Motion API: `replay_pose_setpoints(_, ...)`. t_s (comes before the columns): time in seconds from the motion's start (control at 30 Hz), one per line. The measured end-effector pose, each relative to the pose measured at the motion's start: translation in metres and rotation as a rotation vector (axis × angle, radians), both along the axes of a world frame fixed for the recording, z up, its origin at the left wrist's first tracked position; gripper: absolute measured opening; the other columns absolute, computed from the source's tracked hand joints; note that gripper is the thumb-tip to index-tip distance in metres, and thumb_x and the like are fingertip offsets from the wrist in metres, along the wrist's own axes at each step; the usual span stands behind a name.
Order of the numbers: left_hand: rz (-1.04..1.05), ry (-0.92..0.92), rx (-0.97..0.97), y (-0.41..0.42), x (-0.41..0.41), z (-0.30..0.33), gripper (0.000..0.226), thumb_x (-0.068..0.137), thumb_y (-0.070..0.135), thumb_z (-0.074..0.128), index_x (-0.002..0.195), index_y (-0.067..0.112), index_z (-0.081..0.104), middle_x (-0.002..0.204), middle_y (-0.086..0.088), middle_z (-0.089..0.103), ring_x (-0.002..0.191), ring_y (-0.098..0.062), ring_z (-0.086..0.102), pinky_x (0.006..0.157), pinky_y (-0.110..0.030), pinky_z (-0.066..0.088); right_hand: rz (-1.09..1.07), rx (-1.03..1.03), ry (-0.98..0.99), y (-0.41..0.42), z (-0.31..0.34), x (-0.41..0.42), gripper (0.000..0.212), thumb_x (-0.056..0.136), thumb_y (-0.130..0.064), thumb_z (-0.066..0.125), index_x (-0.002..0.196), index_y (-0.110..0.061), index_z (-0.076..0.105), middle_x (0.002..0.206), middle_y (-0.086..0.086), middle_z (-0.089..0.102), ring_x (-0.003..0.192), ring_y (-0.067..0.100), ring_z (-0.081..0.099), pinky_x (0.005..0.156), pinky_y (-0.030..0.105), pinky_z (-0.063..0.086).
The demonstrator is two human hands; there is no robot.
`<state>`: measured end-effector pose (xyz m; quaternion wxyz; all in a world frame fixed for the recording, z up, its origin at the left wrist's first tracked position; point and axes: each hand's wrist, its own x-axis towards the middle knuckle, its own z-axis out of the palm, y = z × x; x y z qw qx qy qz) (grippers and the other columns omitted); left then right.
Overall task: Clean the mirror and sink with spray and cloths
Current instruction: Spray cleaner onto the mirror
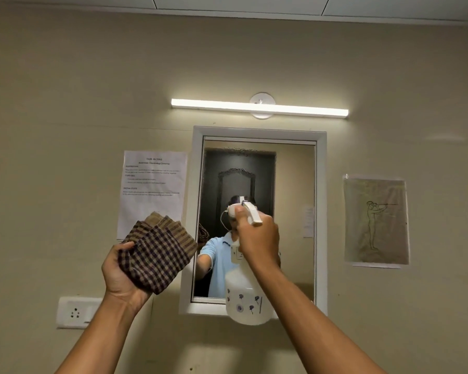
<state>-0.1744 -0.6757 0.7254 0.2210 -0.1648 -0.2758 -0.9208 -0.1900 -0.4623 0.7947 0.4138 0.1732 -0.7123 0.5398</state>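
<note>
Your right hand grips the spray bottle upright, nozzle facing the mirror dead ahead; your left hand clutches folded cloths beside its left frame edge.

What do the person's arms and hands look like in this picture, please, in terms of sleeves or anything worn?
Both forearms are bare from the bottom edge of the picture up to the wrists, with no sleeve in direct view. The left hand and the right hand wear no gloves, and no rings, watch or bands are visible. In the white-framed wall mirror, the reflection shows a light blue short-sleeved shirt.
</note>
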Motion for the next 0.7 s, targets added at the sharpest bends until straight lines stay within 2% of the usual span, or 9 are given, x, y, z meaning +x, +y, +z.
replay_pose_setpoints(0.07, -0.009, -0.002, 0.002, 0.001, -0.002, -0.001, 0.052, 0.089, 0.030, 0.039, 0.134, 0.013, 0.059, 0.121, -0.010, 0.068, 0.115, -0.033, 0.060, 0.094, -0.047, 0.050, -0.056, -0.044, -0.044, 0.019, -0.003, -0.005, 0.037, 0.095, -0.046, 0.051, 0.082, -0.015, 0.067, 0.066, -0.004, 0.063, 0.061, 0.011, 0.061, 0.049, 0.020, 0.039)
replay_pose_setpoints(0.13, -0.021, -0.006, -0.005, 0.004, -0.005, -0.003, 0.044, 0.089, 0.031, 0.039, 0.122, 0.017, 0.065, 0.118, -0.009, 0.069, 0.110, -0.031, 0.063, 0.088, -0.045, 0.055, -0.131, -0.079, -0.058, 0.039, -0.004, -0.007, 0.037, 0.095, -0.047, 0.052, 0.080, -0.017, 0.068, 0.066, -0.003, 0.063, 0.060, 0.013, 0.061, 0.048, 0.022, 0.041)
replay_pose_setpoints(0.23, -0.052, 0.009, -0.016, 0.009, -0.010, -0.005, 0.039, 0.090, 0.031, 0.038, 0.113, 0.018, 0.068, 0.113, -0.008, 0.071, 0.103, -0.029, 0.067, 0.080, -0.044, 0.059, -0.199, -0.168, -0.040, 0.067, -0.005, -0.011, 0.035, 0.093, -0.049, 0.054, 0.069, -0.025, 0.061, 0.068, 0.001, 0.066, 0.062, 0.020, 0.065, 0.057, 0.037, 0.058)
replay_pose_setpoints(0.33, -0.074, -0.004, -0.022, 0.014, -0.015, -0.007, 0.039, 0.090, 0.032, 0.039, 0.112, 0.018, 0.068, 0.109, -0.007, 0.073, 0.101, -0.029, 0.067, 0.079, -0.046, 0.059, -0.275, -0.234, -0.052, 0.092, -0.007, -0.013, 0.033, 0.091, -0.052, 0.055, 0.066, -0.031, 0.053, 0.071, 0.000, 0.066, 0.065, 0.021, 0.066, 0.061, 0.046, 0.060)
replay_pose_setpoints(0.47, -0.080, -0.026, -0.027, 0.020, -0.021, -0.012, 0.036, 0.089, 0.032, 0.041, 0.107, 0.018, 0.069, 0.104, -0.006, 0.073, 0.103, -0.029, 0.063, 0.086, -0.045, 0.055, -0.346, -0.237, -0.087, 0.115, -0.018, -0.012, 0.037, 0.092, -0.052, 0.053, 0.067, -0.026, 0.056, 0.070, 0.003, 0.067, 0.063, 0.025, 0.067, 0.063, 0.044, 0.060)
replay_pose_setpoints(0.6, -0.079, -0.036, -0.029, 0.026, -0.023, -0.018, 0.037, 0.090, 0.031, 0.040, 0.093, 0.020, 0.075, 0.098, -0.005, 0.074, 0.097, -0.028, 0.065, 0.087, -0.044, 0.055, -0.355, -0.247, -0.104, 0.118, -0.037, -0.014, 0.036, 0.093, -0.052, 0.051, 0.076, -0.022, 0.063, 0.073, 0.003, 0.067, 0.065, 0.025, 0.067, 0.063, 0.043, 0.060)
replay_pose_setpoints(0.7, -0.088, -0.042, -0.014, 0.024, -0.023, -0.022, 0.036, 0.090, 0.030, 0.040, 0.095, 0.019, 0.073, 0.098, -0.005, 0.074, 0.099, -0.028, 0.063, 0.087, -0.045, 0.052, -0.340, -0.248, -0.146, 0.106, -0.049, -0.016, 0.032, 0.092, -0.053, 0.052, 0.072, -0.028, 0.056, 0.073, 0.002, 0.066, 0.065, 0.021, 0.066, 0.062, 0.043, 0.061)
